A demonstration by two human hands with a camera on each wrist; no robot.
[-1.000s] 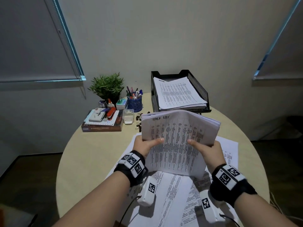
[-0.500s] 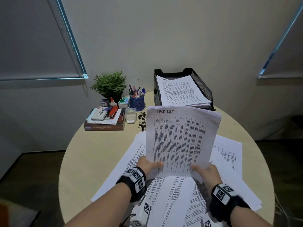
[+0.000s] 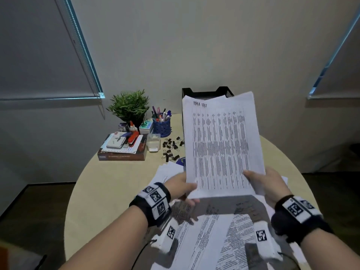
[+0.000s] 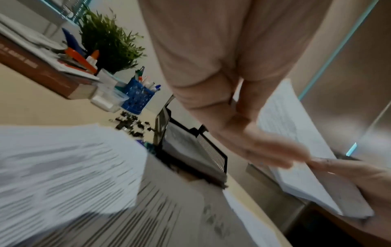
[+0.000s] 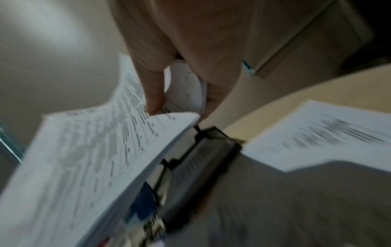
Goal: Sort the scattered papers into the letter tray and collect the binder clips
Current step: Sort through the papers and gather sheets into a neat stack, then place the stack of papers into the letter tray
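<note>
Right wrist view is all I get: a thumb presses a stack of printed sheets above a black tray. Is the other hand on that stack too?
Observer: Yes. The left hand pinches the lower left corner of the stack of sheets; the right hand grips the lower right.
Operator: Are the binder clips gathered?
Observer: No. The binder clips lie loose on the table, left of the letter tray.
Operator: What stands behind them?
Observer: A blue pen cup, with a potted plant beside it.
</note>
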